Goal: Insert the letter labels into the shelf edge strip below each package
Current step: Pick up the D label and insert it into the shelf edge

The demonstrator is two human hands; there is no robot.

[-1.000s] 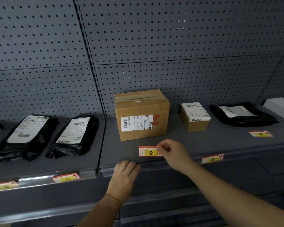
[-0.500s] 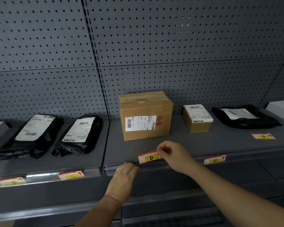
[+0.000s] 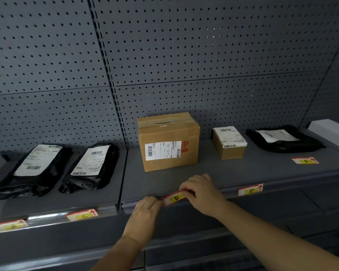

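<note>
Two hands at six o'clock: the left hand (image 3: 145,210) pinches the D label's (image 3: 174,198) left end, the right hand (image 3: 201,193) its right end, at the shelf edge strip (image 3: 213,194) below the large cardboard box (image 3: 168,141). Five labels and five parcels sit on the grey shelf (image 3: 252,169); pegboard (image 3: 184,55) stands at twelve.

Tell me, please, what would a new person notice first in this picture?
The eye goes first to the two hands at the front edge of the shelf: the right hand pinches the D label and the left hand meets its other end. Just behind stands the large cardboard box, the tallest thing on the shelf. At the far right, the F label lies loose on the shelf, in front of a black bag.
</note>
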